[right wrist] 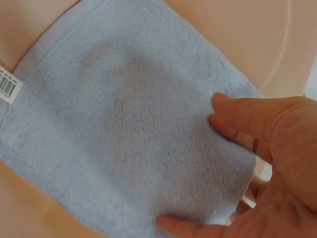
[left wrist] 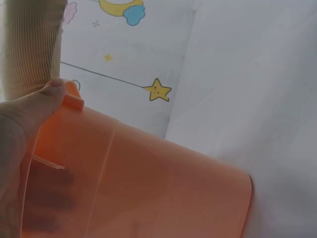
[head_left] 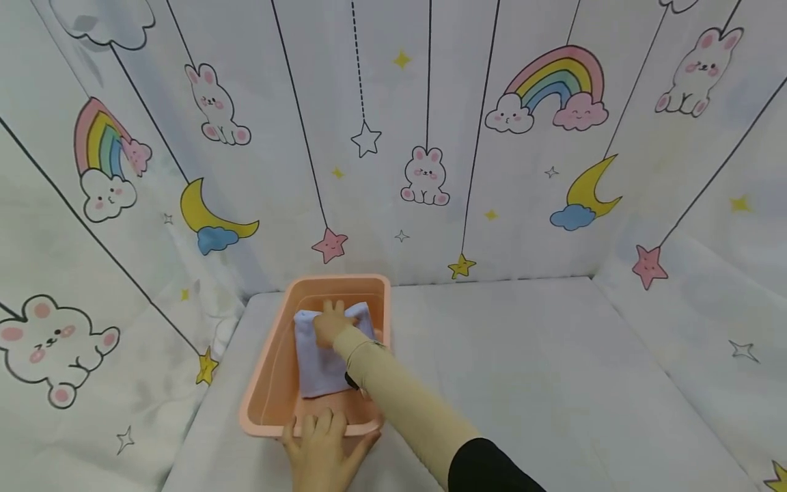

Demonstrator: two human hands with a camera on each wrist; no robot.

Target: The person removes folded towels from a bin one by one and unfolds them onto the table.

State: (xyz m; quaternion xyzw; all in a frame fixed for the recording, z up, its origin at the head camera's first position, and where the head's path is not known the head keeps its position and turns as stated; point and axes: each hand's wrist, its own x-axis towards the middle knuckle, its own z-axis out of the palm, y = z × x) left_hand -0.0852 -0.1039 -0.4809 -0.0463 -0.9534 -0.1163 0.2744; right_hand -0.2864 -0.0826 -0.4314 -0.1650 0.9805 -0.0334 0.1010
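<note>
A peach-orange plastic bin (head_left: pixel 268 383) stands on the white table. Inside it lies a light blue towel (head_left: pixel 321 376), fairly flat, with a white barcode tag (right wrist: pixel 9 87) at one edge. My left hand (head_left: pixel 322 447) grips the near rim; in the left wrist view the thumb (left wrist: pixel 55 91) is outside the wall, and other fingers show dimly through the plastic. My right hand (head_left: pixel 335 324) reaches into the bin over the towel's far part. Its fingers are spread at the towel's edge in the right wrist view, and some fingertips are partly hidden there.
The bin stands on the left part of the white-covered table (head_left: pixel 522 369). White cloth walls (head_left: pixel 399 102) printed with rabbits, moons, stars and rainbows rise behind and at both sides. My right sleeve (head_left: pixel 412 403) crosses the bin's right rim.
</note>
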